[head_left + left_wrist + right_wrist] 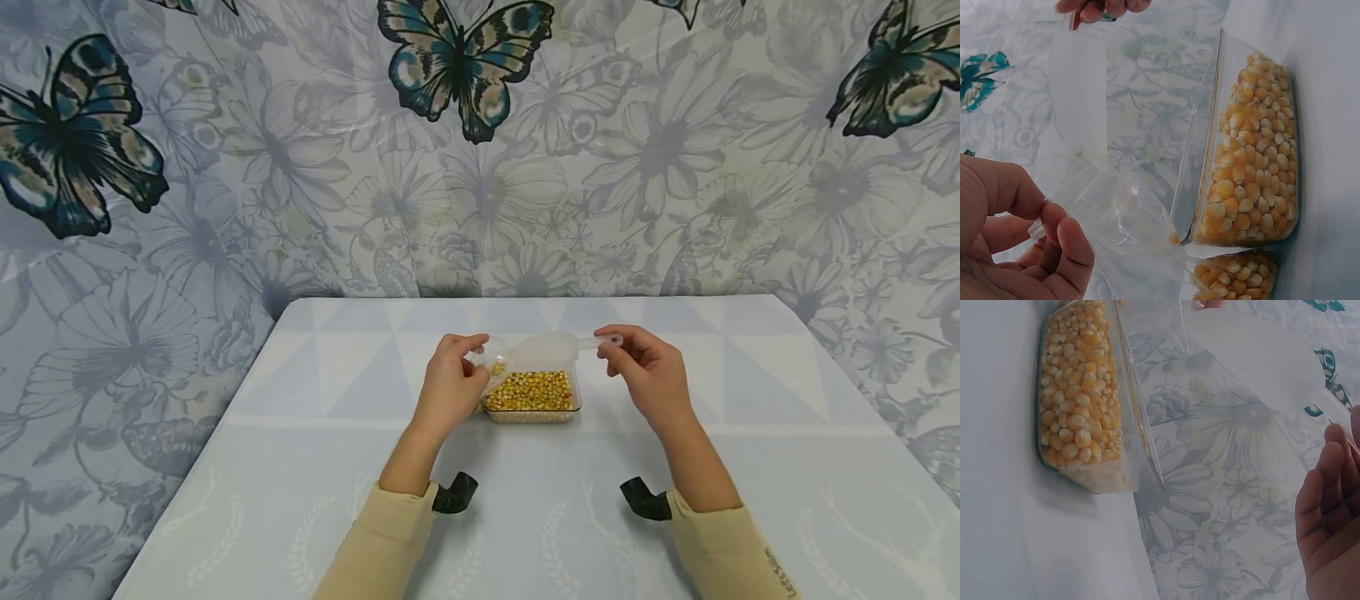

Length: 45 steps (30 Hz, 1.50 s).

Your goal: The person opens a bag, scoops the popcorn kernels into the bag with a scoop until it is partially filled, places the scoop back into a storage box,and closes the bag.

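We face a butterfly-printed wall [495, 217] behind a pale table [547, 492] bearing a glass container [534, 417]. Beside it our left hand [453, 379] pinches a clear bag [1129, 206]; above it our right hand [651, 371] grips a white scoop [543, 352] by its handle [590, 342]. Corn kernels [528, 390] lie inside the container.

A pale table [525, 475] bore blue-grey triangles [367, 396] on its farther half and faint white sprigs [552, 542] nearer the front. Behind it and along its sides ran a backdrop [637, 250] printed with grey flowers [667, 137], with large teal, cream and black butterflies [459, 62] across its upper part.
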Motion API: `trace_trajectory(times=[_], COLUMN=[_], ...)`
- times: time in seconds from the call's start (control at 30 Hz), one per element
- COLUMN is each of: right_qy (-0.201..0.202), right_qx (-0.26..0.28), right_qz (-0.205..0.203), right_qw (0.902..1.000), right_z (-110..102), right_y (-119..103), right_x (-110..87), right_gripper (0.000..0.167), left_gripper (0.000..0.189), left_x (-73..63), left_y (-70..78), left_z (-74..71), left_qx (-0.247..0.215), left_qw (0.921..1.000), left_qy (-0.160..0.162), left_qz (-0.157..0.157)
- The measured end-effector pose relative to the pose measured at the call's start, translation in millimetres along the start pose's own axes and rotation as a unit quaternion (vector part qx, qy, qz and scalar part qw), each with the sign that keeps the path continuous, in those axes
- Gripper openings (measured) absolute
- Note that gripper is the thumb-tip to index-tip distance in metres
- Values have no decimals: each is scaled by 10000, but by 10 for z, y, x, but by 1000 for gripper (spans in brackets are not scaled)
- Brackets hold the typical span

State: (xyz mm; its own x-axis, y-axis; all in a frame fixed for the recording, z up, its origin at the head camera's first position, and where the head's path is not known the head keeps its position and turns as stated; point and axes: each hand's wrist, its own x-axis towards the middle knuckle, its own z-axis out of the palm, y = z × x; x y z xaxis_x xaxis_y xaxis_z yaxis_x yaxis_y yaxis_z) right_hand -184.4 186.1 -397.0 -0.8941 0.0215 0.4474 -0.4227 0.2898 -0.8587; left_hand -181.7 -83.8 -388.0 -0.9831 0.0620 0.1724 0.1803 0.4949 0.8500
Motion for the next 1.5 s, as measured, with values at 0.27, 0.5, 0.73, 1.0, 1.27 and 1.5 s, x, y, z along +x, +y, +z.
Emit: trace_trajectory(times=[0.27, 0.5, 0.73, 1.0, 1.27, 1.5], right_qy=[168, 118, -136, -483, -766, -890], right_qx=[321, 184, 43, -167, -591, -1008], right_qz=[208, 412, 636, 779, 800, 813], right_qw=[9991, 9989, 9979, 9957, 9921, 9876], right_z=[-107, -160, -170, -197, -193, -196], right_y=[42, 111, 172, 229, 277, 304], right_x=[27, 34, 35, 30, 34, 44], right_gripper=[22, 26, 29, 28, 31, 27], left_gripper=[50, 50, 49, 45, 49, 48], left_x=[-9, -8, 5, 56, 107, 155], left_y=[-6, -13, -62, -152, -224, -279], left_z=[-9, -6, -13, -24, -44, -73], left_qx=[-8, -29, -91, -589, -1667, -2162], left_qw=[10000, 10000, 9999, 9980, 9835, 9714], left_qy=[46, 28, 30, -9, 29, 53], left_qz=[-46, -62, -61, -208, -709, -981])
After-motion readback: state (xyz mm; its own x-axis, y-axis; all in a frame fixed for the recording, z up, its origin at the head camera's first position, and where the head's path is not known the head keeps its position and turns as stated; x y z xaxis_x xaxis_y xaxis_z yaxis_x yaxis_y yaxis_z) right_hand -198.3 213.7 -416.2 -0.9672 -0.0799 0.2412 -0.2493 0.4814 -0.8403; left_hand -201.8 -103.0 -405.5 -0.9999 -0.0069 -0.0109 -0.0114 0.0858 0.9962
